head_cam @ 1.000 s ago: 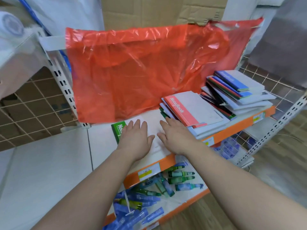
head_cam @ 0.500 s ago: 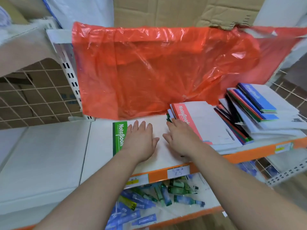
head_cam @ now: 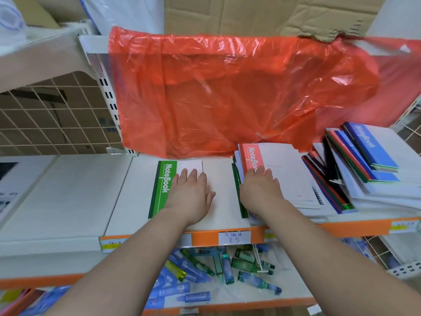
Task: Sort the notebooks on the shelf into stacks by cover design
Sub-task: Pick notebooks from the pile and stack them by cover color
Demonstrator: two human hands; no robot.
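A green-spined notebook (head_cam: pixel 162 188) lies flat on the white shelf (head_cam: pixel 132 190). My left hand (head_cam: pixel 192 193) rests palm down on its white cover, fingers together. To its right is a stack topped by a red-spined notebook (head_cam: pixel 251 157); my right hand (head_cam: pixel 259 190) lies flat on that stack's left part, over the red spine's near end. Green and dark covers show at the stack's left edge. At the far right sits a messy pile of notebooks (head_cam: pixel 355 179) with a blue-spined notebook (head_cam: pixel 369 144) on top.
A red plastic sheet (head_cam: pixel 227 94) hangs behind the shelf, its lower edge over the notebooks' far ends. An orange price strip (head_cam: pixel 205 238) edges the shelf front. Below, glue bottles (head_cam: pixel 216 267) lie scattered. Wire mesh (head_cam: pixel 52 124) stands at left, cardboard (head_cam: pixel 250 14) behind.
My right hand has moved off the green notebook's cover onto the red-topped stack, so the hands are further apart. My left hand stays on the green notebook. The camera has shifted.
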